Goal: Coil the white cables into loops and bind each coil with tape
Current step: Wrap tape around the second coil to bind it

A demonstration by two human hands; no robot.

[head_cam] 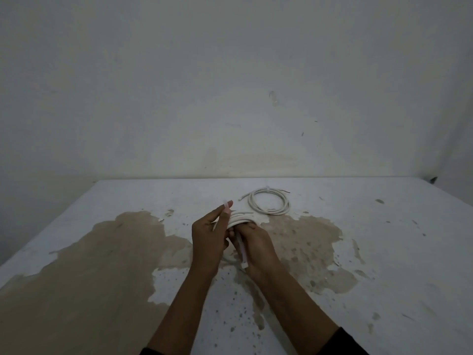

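Note:
Both hands meet over the middle of the table around a white cable coil [242, 218], held just above the surface and partly hidden by my fingers. My left hand [210, 238] pinches one end of a pale, thin binding strip [226, 204] between thumb and forefinger above the coil. My right hand [258, 248] grips the coil's near side, with the strip's other end [242, 253] running down past its thumb. A second white cable coil [269, 201] lies flat on the table farther back, with a small binding at its far side.
The table [384, 239] is white with large brown patches where the coating has peeled. A stained pale wall [230, 85] rises right behind its far edge. The table's left edge runs diagonally toward the lower left.

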